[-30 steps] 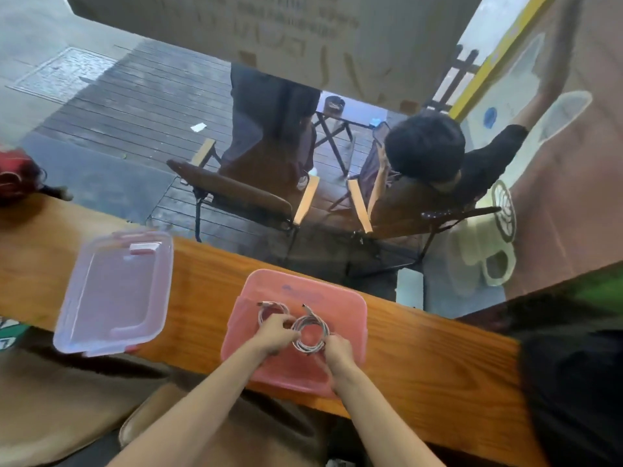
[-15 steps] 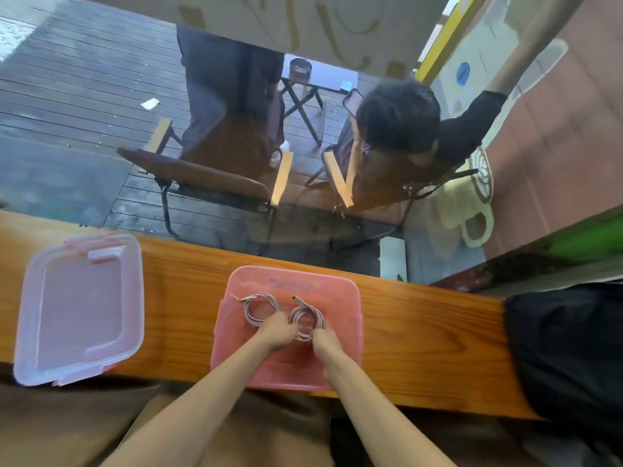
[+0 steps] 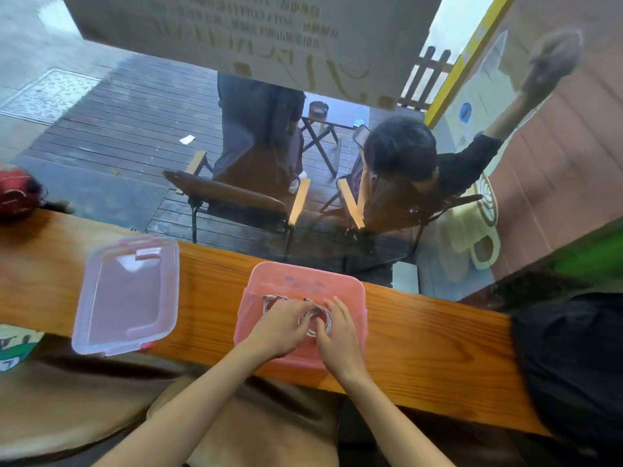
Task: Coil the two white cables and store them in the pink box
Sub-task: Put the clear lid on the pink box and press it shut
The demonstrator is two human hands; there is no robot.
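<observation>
Resting both hands' fingers [image 3: 332, 310], loosely curled, on coiled cable [image 3: 318, 321], pink box [image 3: 350, 288]

Clear lid [image 3: 126, 294] on wooden counter [image 3: 421, 348], black bag [image 3: 569, 372] at right, 2 chairs [image 3: 236, 200] outside

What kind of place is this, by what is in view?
Probably a café window seat: a wooden counter runs along the glass, a coffee cup decal is on the window, and folding chairs stand on decking outside.

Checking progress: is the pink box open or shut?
Open: the pink box has no lid on; its lid lies apart on the counter.
</observation>
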